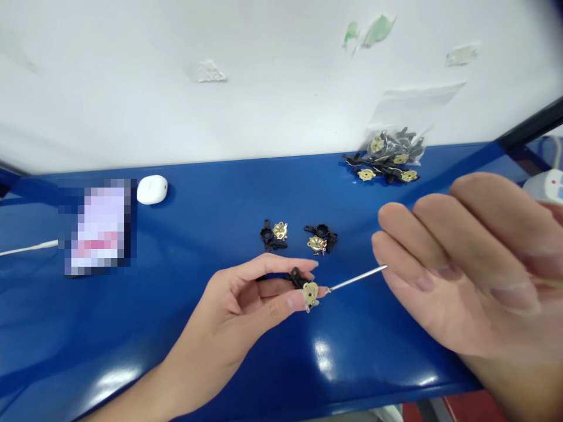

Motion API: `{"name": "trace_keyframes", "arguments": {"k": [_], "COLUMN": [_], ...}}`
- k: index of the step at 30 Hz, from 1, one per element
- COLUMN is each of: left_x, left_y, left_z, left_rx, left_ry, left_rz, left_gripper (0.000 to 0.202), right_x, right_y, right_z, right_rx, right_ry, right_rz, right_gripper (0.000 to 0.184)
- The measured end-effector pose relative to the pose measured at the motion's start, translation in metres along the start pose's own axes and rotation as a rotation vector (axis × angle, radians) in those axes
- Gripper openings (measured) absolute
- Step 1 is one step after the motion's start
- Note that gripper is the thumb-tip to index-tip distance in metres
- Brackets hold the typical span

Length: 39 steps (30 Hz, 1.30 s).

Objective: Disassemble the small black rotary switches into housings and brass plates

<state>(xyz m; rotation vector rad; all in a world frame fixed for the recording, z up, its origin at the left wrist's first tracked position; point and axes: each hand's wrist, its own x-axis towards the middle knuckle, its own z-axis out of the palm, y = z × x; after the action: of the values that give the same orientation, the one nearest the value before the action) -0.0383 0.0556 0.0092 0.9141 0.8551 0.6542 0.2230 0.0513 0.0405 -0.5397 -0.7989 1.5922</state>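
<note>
My left hand pinches a small part made of a black plastic piece and a brass disc, held just above the blue table. My right hand is close to the camera, fingers together, holding a thin metal tool whose tip touches the brass disc. Two similar black-and-brass parts lie on the table just beyond my left hand.
A clear plastic bag leans on the white wall at the back right, with several more parts spilling from it. A small white oval object and a blurred-out rectangular item sit at the left. A white device is at the far right.
</note>
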Motion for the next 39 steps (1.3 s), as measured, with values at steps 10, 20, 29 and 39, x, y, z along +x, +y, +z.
{"name": "trace_keyframes", "arguments": {"k": [10, 20, 29, 39], "left_x": [0.004, 0.003, 0.003, 0.002], "left_y": [-0.003, -0.003, -0.004, -0.002], "left_z": [0.005, 0.004, 0.003, 0.007], "left_rx": [-0.111, -0.13, -0.164, -0.177], "left_ry": [-0.021, -0.001, -0.025, -0.004], "left_rz": [0.014, 0.024, -0.011, -0.053], "left_gripper": [0.012, 0.018, 0.017, 0.015], "right_x": [-0.001, 0.008, 0.001, -0.005], "right_y": [0.0, -0.001, 0.002, 0.005], "right_z": [0.003, 0.018, 0.012, 0.011], "right_rx": [0.027, -0.123, -0.085, 0.274], "right_ry": [-0.033, -0.083, -0.034, 0.157], "right_rz": [0.006, 0.061, 0.056, 0.112], "right_gripper": [0.065, 0.075, 0.071, 0.082]}}
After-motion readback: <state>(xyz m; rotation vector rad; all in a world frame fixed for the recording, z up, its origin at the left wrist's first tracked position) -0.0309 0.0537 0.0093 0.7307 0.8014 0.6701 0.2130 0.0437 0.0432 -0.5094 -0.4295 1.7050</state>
